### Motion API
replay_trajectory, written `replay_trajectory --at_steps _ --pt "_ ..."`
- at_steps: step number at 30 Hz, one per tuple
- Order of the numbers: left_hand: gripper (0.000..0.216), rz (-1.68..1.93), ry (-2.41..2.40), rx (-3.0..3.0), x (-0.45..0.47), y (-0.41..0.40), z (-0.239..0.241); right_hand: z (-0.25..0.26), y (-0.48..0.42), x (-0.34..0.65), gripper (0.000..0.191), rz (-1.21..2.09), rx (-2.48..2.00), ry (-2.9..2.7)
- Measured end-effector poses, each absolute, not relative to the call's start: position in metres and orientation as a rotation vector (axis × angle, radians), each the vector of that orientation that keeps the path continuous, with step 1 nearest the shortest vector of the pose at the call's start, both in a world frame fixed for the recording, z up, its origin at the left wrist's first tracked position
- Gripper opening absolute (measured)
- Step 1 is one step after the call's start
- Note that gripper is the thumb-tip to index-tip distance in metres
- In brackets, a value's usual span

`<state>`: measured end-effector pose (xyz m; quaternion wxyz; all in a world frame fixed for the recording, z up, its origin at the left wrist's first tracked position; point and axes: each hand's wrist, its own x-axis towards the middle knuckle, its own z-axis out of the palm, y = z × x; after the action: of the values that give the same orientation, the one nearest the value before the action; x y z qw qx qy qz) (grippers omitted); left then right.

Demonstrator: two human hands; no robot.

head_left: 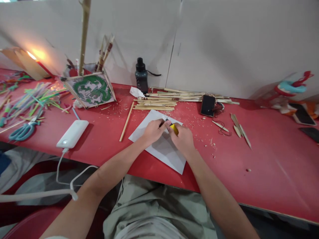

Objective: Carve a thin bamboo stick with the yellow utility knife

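Over a white sheet of paper (171, 162), my two hands meet with their fingertips together. My right hand (183, 137) is closed on a yellow and black utility knife (174, 129), whose dark front end points toward my left fingers. My left hand (154, 131) is closed in a pinch beside the knife's front end; whatever lies between its fingers is too small and covered to make out. Just beyond the paper lies a pile of thin bamboo sticks (154, 105). A single stick (126, 122) rests to the left of the paper.
A black phone (207, 105), pointed wood pieces (245, 136) and shavings lie to the right. Behind stands a dark bottle (142, 77). Leftward are a dragon-painted box (93, 89), a white power bank (72, 133) with cable, blue-handled scissors (22, 131) and a lit candle (44, 68).
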<state>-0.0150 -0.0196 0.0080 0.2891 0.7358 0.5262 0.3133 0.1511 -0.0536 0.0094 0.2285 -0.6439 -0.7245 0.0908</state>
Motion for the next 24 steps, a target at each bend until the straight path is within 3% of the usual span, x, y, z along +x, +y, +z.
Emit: replay_trajectory --at_steps 10,24 --pt "0.064 0.697 1.483 2.097 -0.015 -0.022 0.006 0.013 -0.056 0.151 0.034 0.329 -1.792 -2.034" --pt "0.055 0.910 1.373 1.784 -0.009 -0.015 0.001 0.015 -0.059 0.142 0.051 0.112 -1.936 -1.949"
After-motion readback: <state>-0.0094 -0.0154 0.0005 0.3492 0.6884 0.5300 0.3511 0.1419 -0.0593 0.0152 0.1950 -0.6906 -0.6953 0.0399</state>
